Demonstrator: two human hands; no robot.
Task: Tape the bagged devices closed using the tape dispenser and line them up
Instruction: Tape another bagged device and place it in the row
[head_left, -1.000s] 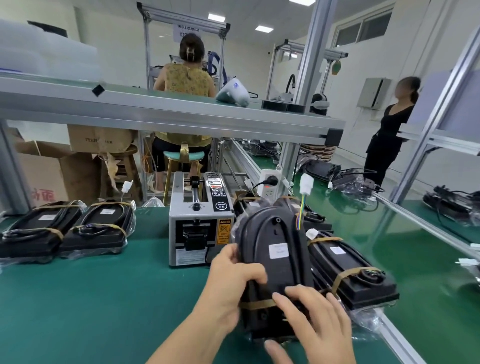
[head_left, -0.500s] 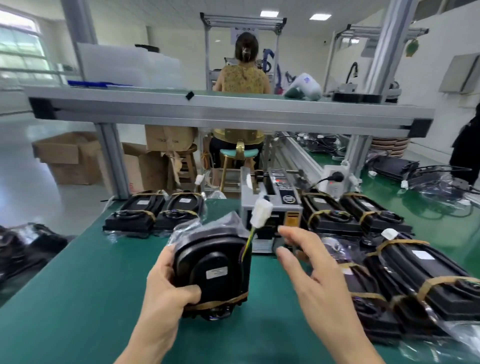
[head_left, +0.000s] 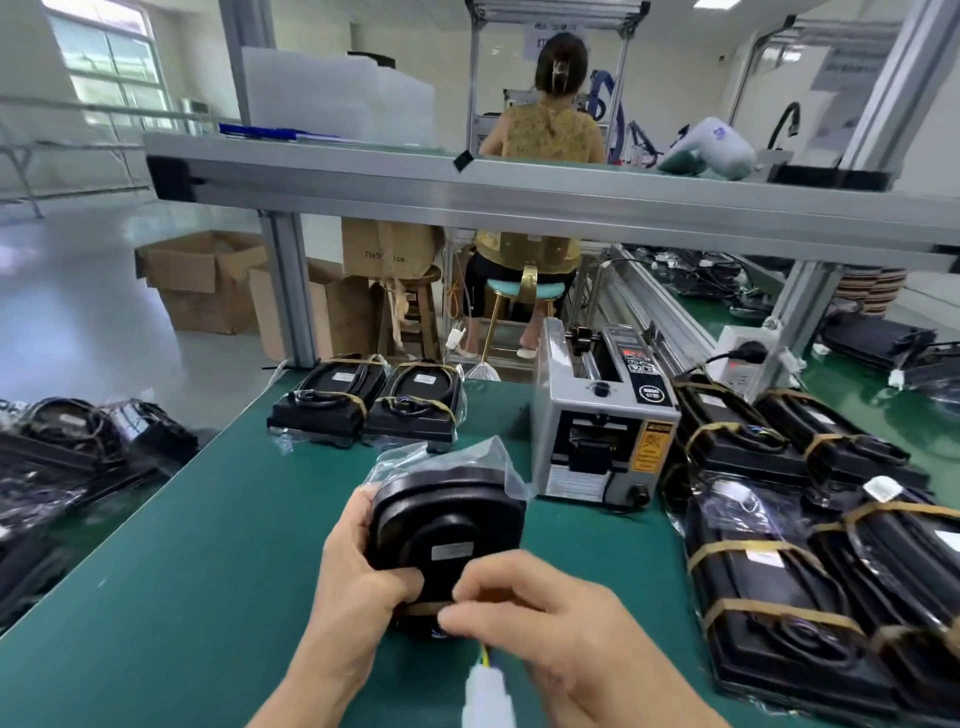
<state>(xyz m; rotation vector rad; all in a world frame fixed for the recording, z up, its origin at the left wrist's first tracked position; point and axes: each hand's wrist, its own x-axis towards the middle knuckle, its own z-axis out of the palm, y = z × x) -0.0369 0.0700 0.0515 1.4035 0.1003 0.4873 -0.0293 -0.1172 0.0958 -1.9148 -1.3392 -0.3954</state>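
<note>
Bagged device (head_left: 447, 525): standing on end on the green mat (head_left: 182, 571), near edge, centre. Black housing in a clear bag, white label facing the camera, loose bag top sticking up at the far side.
Left hand (head_left: 358, 577): gripping the device's left side, fingers wrapping round the back edge, thumb pressing across the front just below the label.
Right hand (head_left: 545, 618): sitting at the device's lower right front, fingers curling in and pinching at the brown tape band (head_left: 421, 607) running across the bottom. Cannot tell whether it is holding tape or bag.
Hands: close together, both on the same device, thumb and fingertips nearly meeting at the tape band.
Connector (head_left: 488, 691): white plug on yellow and dark wires, hanging below the right hand, blurred.
Tape dispenser (head_left: 602, 421): grey box sitting on the mat beyond and right of the device, apart from both hands.
Finished pair (head_left: 363, 405): two taped bagged devices lying flat, side by side and touching, at the mat's far left end.
Right stack (head_left: 800, 514): several more bagged devices with brown tape bands lying right of the dispenser, well apart from the hands.
Left pile (head_left: 78, 457): dark bagged parts lying off the mat's left edge.
Background: a person sitting on a stool (head_left: 524, 291), back to the camera, beyond the metal shelf (head_left: 519, 192).
</note>
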